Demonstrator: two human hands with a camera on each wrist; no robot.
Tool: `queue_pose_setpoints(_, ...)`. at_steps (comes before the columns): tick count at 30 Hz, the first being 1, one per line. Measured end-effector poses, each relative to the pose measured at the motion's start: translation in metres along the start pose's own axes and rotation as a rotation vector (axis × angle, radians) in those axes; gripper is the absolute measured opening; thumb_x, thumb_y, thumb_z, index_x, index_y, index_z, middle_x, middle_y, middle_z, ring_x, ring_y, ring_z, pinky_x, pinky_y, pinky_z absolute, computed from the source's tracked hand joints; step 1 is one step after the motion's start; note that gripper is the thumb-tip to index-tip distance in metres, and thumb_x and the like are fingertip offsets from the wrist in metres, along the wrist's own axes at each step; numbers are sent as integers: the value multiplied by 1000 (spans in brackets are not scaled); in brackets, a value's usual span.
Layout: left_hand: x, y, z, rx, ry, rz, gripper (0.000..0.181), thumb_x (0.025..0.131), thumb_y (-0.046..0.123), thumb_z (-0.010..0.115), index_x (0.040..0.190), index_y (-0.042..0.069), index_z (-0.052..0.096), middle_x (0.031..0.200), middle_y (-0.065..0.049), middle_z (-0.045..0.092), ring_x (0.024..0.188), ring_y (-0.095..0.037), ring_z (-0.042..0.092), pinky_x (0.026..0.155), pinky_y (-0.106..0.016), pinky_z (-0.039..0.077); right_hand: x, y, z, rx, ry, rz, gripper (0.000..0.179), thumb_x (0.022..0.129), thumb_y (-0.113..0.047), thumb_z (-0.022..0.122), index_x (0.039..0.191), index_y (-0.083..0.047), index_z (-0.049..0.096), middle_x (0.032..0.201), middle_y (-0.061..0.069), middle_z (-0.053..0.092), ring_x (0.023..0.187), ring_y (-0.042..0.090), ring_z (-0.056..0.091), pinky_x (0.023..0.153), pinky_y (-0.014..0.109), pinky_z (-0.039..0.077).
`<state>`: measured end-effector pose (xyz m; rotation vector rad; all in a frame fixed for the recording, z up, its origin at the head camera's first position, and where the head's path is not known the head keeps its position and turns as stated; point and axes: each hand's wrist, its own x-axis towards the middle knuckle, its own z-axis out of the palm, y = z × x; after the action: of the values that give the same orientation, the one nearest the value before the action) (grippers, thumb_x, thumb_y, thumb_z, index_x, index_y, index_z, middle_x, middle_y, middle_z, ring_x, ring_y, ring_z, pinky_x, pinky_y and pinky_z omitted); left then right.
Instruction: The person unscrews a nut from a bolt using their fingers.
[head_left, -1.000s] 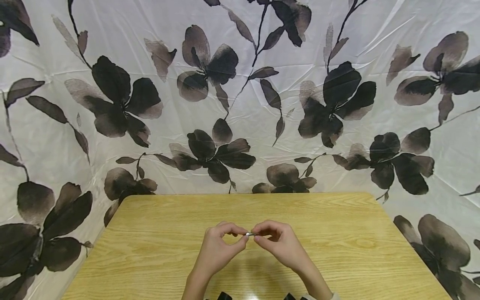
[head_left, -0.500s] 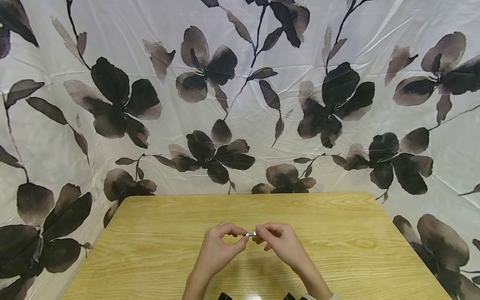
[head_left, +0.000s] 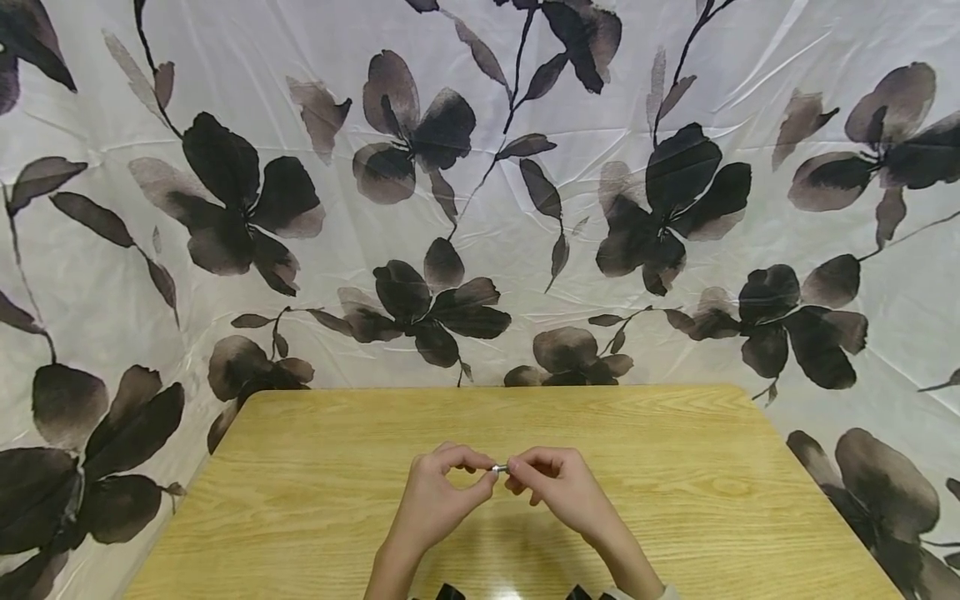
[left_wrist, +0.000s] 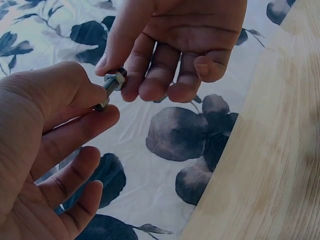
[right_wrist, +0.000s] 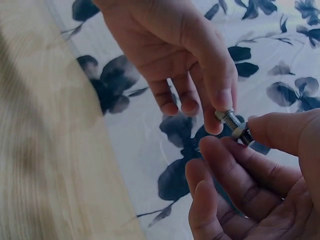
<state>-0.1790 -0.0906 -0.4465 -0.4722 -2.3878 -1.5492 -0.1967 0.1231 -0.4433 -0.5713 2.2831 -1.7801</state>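
Note:
A small silver bolt (right_wrist: 230, 119) is held above the table between both hands. My left hand (head_left: 441, 493) pinches its head end between thumb and index finger, the other fingers loosely bent. Toward the bolt's far end sits a hex nut (right_wrist: 240, 131), threaded on with the bolt's tip showing beyond it. My right hand (head_left: 564, 490) pinches the nut with thumb and index finger, as the left wrist view also shows at the nut (left_wrist: 118, 79). Bare thread shows between the nut and the left fingertips. The fingers partly cover the bolt head.
Beneath the hands lies a light wood-grain table (head_left: 337, 433). White cloth (head_left: 555, 250) with dark flowers hangs behind and along its sides. Small black objects (head_left: 450, 592) show at the bottom edge.
My right fingers drew back to the right from the bolt, showing more of it, then came in again with the thumb in a new position. The left hand has stayed in place.

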Motion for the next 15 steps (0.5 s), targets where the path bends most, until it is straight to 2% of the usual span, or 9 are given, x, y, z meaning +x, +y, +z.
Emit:
queue_pose_setpoints(8,0,-1,1,6,-1,-2,21,85,12,84,88,33,79,90,19,74,87,-10,65,82,-30,50,-2,-2,-1,0,-4,-23,24,102,-24,65,114,-5,74,97,16,74,81,13,70,69,35,57)
queue_pose_setpoints(15,0,-1,1,3,0,0,22,84,10,84,88,31,79,90,20,74,88,-10,66,84,-31,51,-3,-3,-1,12,-7,-32,25,100,-20,69,119,-3,71,105,18,74,85,13,72,71,34,58)
